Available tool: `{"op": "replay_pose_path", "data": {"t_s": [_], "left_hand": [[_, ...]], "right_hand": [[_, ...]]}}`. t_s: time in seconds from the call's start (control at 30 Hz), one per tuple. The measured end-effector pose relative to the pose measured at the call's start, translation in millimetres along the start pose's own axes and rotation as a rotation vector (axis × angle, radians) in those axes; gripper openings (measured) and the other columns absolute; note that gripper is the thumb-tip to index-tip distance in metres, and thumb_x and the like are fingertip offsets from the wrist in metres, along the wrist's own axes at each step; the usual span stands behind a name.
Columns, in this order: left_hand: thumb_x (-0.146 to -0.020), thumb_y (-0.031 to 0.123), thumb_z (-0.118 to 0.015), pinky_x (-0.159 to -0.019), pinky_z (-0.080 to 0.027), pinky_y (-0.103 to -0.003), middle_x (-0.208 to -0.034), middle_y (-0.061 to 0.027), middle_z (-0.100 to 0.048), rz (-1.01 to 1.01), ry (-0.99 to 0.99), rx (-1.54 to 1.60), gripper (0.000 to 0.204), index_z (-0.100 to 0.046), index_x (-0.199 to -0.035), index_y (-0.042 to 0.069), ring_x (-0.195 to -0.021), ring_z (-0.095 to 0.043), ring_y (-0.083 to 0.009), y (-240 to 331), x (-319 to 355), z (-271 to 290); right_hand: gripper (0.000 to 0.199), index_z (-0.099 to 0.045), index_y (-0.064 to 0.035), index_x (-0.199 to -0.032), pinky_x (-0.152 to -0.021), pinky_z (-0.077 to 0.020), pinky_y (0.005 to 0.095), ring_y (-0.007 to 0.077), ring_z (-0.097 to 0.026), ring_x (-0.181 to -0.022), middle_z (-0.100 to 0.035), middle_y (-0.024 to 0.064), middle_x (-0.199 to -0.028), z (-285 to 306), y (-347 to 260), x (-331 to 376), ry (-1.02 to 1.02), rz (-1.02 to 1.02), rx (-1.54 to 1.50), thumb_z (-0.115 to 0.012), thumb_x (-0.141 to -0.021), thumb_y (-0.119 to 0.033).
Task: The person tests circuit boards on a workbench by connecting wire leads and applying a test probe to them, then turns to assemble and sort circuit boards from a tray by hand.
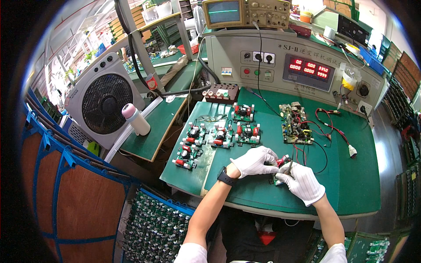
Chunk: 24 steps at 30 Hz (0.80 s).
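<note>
Both my hands wear white gloves and meet over the green bench mat (351, 175). My left hand (254, 161) grips a small green circuit board (280, 168) with red parts, which shows only between the two gloves. My right hand (302, 182) is closed on the same board from the right and seems to pinch a thin tool or lead against it. A black watch (225, 177) sits on my left wrist. Red and black wires (315, 151) run from the board area toward a larger circuit board (296, 124) farther back.
Several small boards (219, 133) lie left of my hands. A test console with red digit displays (309, 68) and an oscilloscope (245, 12) stand behind. A grey fan (105, 98) and a pink-capped bottle (136, 119) sit left. Crates of boards (153, 228) are below the bench.
</note>
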<state>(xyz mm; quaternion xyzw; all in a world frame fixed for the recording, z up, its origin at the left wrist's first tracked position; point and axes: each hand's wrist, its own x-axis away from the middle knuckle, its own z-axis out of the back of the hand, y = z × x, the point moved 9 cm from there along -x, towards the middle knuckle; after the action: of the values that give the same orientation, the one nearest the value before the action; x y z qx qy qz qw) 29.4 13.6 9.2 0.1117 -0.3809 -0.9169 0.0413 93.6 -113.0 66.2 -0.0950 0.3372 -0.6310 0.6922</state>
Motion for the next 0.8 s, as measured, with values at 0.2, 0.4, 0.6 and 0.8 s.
{"op": "replay_pose_path", "data": {"t_s": [0.2, 0.4, 0.6, 0.8], "left_hand": [[-0.091, 0.043, -0.078, -0.099, -0.053, -0.039, -0.119, -0.0119, -0.074, 0.008, -0.007, 0.004, 0.035, -0.081, -0.1, 0.009, -0.111, -0.067, -0.0299, 0.8, -0.2, 0.0], [-0.091, 0.043, -0.078, -0.1, -0.052, -0.039, -0.12, -0.0114, -0.073, 0.009, -0.014, -0.005, 0.035, -0.081, -0.101, 0.01, -0.113, -0.067, -0.0298, 0.4, -0.3, -0.5], [-0.091, 0.043, -0.078, -0.1, -0.053, -0.04, -0.12, -0.0115, -0.073, -0.003, -0.004, -0.018, 0.035, -0.081, -0.1, 0.01, -0.113, -0.067, -0.0301, 1.8, 0.0, 0.2], [-0.092, 0.044, -0.077, -0.099, -0.053, -0.04, -0.119, -0.012, -0.073, -0.001, -0.006, -0.015, 0.036, -0.08, -0.1, 0.009, -0.112, -0.067, -0.0304, -0.6, 0.2, -1.2]], "right_hand": [[0.029, -0.062, 0.0006, -0.095, -0.065, -0.0528, 0.0432, 0.0376, -0.067, -0.073, -0.065, 0.0175, -0.081, -0.2, 0.1, 0.2, 0.001, 0.007, 0.001, -0.078, -0.093, -0.023], [0.029, -0.062, 0.0005, -0.095, -0.065, -0.0529, 0.0434, 0.038, -0.067, -0.074, -0.066, 0.0174, -0.081, -0.6, 0.4, -0.6, -0.012, -0.013, -0.004, -0.078, -0.093, -0.023], [0.027, -0.062, 0.0002, -0.096, -0.065, -0.0534, 0.0431, 0.038, -0.068, -0.075, -0.067, 0.018, -0.081, 3.7, -5.1, -0.8, 0.013, 0.01, -0.022, -0.078, -0.093, -0.022], [0.027, -0.062, 0.0002, -0.096, -0.064, -0.0528, 0.0433, 0.0383, -0.067, -0.073, -0.066, 0.0178, -0.08, -1.1, 0.9, 0.3, 0.006, -0.002, -0.003, -0.078, -0.093, -0.021]]}}
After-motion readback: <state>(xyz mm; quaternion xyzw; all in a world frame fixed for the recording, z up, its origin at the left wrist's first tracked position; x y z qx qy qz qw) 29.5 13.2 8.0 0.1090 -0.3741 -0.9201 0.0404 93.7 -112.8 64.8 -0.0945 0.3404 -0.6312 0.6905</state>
